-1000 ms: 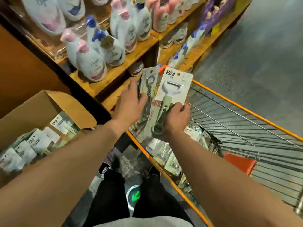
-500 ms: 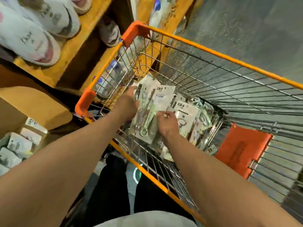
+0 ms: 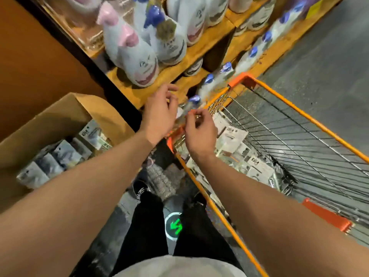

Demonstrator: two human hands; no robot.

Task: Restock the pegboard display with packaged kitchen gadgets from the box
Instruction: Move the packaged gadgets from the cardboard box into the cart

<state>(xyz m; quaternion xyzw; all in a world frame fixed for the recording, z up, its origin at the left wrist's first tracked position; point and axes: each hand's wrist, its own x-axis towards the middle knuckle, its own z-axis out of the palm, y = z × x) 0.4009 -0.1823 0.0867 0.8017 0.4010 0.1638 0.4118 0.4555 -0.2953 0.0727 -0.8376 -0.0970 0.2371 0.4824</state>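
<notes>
Hands hang at the near left corner of the orange wire cart, neither holding anything that shows. The left hand is just outside the cart's rim, fingers loose and slightly spread. The right hand is just beside it, above the rim, fingers loosely curled around nothing. Carded gadget packs lie heaped inside the cart along its left side. Left of the cart stands an open cardboard box, with boxed packs upright in rows inside. Beyond the cart's left side, wooden shelves carry blurred white bottles with pink and blue caps.
</notes>
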